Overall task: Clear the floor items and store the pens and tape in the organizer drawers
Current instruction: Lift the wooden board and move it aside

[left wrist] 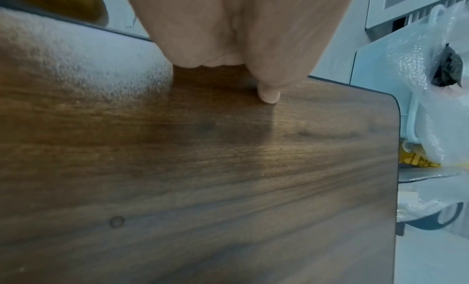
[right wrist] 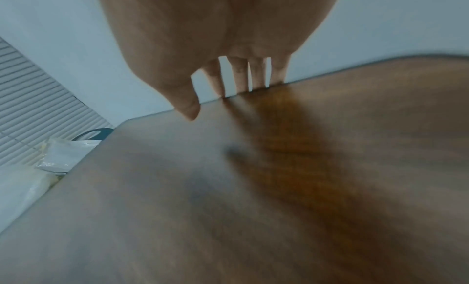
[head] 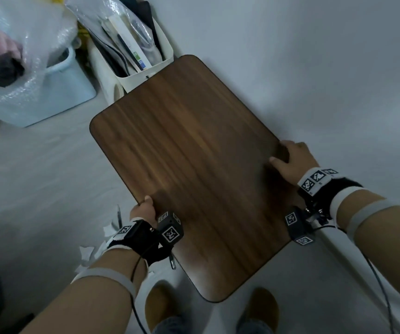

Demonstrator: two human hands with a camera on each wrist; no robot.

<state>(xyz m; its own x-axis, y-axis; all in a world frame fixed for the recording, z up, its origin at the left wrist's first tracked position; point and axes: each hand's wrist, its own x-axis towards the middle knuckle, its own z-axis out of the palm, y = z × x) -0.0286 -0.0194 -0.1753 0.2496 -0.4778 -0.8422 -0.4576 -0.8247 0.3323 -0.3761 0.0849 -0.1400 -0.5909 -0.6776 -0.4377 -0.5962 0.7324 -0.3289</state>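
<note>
A dark wooden tabletop [head: 189,160] with rounded corners fills the middle of the head view. My left hand [head: 144,208] grips its left edge, thumb on top [left wrist: 269,95] and the fingers hidden under the board. My right hand [head: 290,156] grips the right edge, thumb on the surface and fingers [right wrist: 241,77] curled over the rim. A dark pen [head: 172,261] lies on the floor by my left wrist, partly hidden under the board. White paper scraps [head: 90,251] lie on the floor near it. No tape or organizer drawers show.
A white bin [head: 146,68] stuffed with papers and bagged items touches the board's far corner. A pale blue tub [head: 49,92] under bubble wrap stands at the far left. A white wall [head: 314,68] runs along the right. My feet in brown slippers [head: 160,307] are below the board.
</note>
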